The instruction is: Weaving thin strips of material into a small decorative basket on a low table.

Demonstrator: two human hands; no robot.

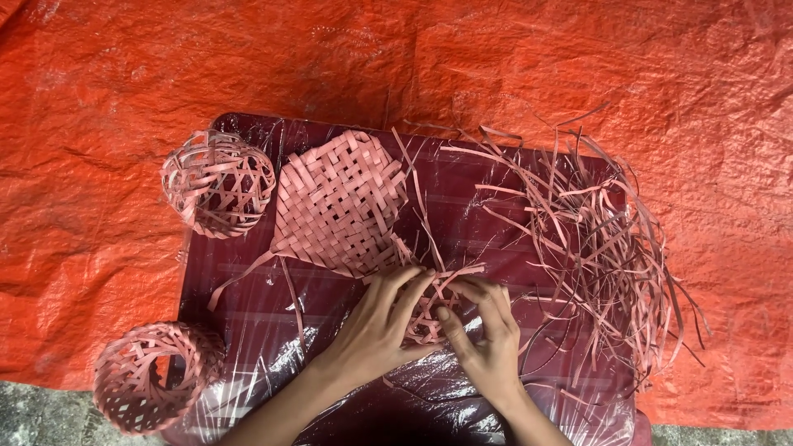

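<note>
Both hands meet over a small piece of pink woven strips (427, 318) near the front middle of a dark red table (248, 297) wrapped in clear plastic. My left hand (376, 326) cups the piece from the left, fingers curled on it. From the right, my right hand (487, 334) pinches its strips with thumb and fingers. Loose strip ends stick out from between the fingers toward a flat pink woven mat (340, 202) just behind the hands.
A heap of loose pink strips (603, 239) covers the table's right side. A round open-weave pink basket (219, 183) sits at the back left corner, another (149, 376) at the front left. An orange tarp (496, 66) lies under the table.
</note>
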